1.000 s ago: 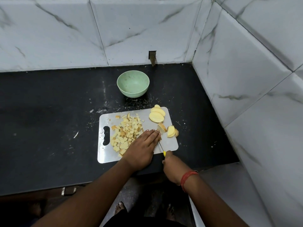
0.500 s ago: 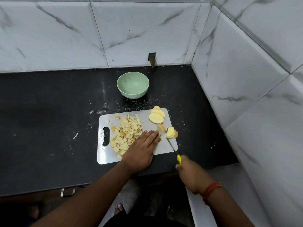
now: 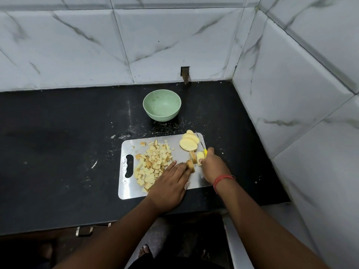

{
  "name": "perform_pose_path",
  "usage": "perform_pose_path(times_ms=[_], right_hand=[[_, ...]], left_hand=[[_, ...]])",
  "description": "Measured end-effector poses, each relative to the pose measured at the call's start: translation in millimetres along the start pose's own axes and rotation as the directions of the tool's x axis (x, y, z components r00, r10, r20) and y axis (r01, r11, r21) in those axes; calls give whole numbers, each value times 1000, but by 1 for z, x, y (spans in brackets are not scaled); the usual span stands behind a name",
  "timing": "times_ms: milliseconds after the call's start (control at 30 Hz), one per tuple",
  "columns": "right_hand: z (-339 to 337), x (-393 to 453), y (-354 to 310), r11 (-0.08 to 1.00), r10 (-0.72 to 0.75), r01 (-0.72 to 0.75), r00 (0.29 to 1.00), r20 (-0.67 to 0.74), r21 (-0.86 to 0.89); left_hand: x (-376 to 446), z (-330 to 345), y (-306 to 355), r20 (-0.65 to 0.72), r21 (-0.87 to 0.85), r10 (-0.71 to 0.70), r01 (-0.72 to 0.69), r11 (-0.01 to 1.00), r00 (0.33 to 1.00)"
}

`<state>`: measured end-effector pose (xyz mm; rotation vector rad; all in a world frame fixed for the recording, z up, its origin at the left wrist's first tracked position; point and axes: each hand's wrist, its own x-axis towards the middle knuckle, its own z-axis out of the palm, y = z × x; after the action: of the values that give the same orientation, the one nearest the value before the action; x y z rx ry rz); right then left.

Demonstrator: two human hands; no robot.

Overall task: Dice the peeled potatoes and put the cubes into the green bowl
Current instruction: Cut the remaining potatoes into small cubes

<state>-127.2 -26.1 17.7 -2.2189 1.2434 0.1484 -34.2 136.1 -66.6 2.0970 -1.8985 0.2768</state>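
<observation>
A steel cutting board (image 3: 136, 191) lies on the black counter. A pile of potato cubes (image 3: 153, 164) covers its left half. Round potato slices (image 3: 188, 143) lie at its far right corner, with smaller pieces (image 3: 200, 157) beside them. My left hand (image 3: 171, 183) rests flat on the board, fingertips against a brownish potato piece (image 3: 190, 165). My right hand (image 3: 212, 166) grips a yellow-handled knife (image 3: 202, 145), its blade pointing away along the board's right edge. The green bowl (image 3: 162, 107) stands behind the board and holds nothing.
White marble-look tiled walls close the counter at the back and right, forming a corner. The black counter (image 3: 58, 152) stretches to the left of the board. Its front edge runs just below the board. Small white scraps (image 3: 120, 136) lie near the board's far edge.
My right hand moved forward with the knife from off the counter's front edge onto the board's right side, by the potato pieces. My left hand stayed flat on the board.
</observation>
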Motion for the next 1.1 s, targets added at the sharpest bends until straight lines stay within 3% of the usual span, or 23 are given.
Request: perform_pose_path(times_ms=[233, 400, 533, 633, 733, 833, 900, 1100], right_hand=[[-2, 23, -2, 993, -85, 78, 993, 83, 92], [-6, 22, 12, 975, 8, 20, 992, -124, 219], [3, 23, 13, 989, -44, 50, 998, -44, 142], [5, 24, 13, 976, -50, 56, 998, -36, 210], [6, 14, 15, 945, -57, 109, 983, -172, 309], [13, 0, 12, 911, -171, 196, 980, -101, 362], [20, -3, 11, 918, -199, 201, 979, -39, 343], [28, -1, 15, 957, -159, 167, 986, -54, 236]], left_hand=[[0, -3, 0, -46, 4, -7, 7, 1000, 999], [0, -1, -1, -34, -55, -28, 26, 998, 999], [0, -2, 0, -25, -50, -35, 33, 998, 999], [0, -2, 0, -31, -40, -27, 25, 999, 999], [-1, -1, 1, -30, -54, -4, 2, 999, 1000], [-1, 1, -1, -29, -75, 20, -22, 997, 999], [-1, 3, -1, -14, -89, 21, -22, 996, 1000], [-3, 4, -2, -6, -87, 27, -27, 996, 1000]])
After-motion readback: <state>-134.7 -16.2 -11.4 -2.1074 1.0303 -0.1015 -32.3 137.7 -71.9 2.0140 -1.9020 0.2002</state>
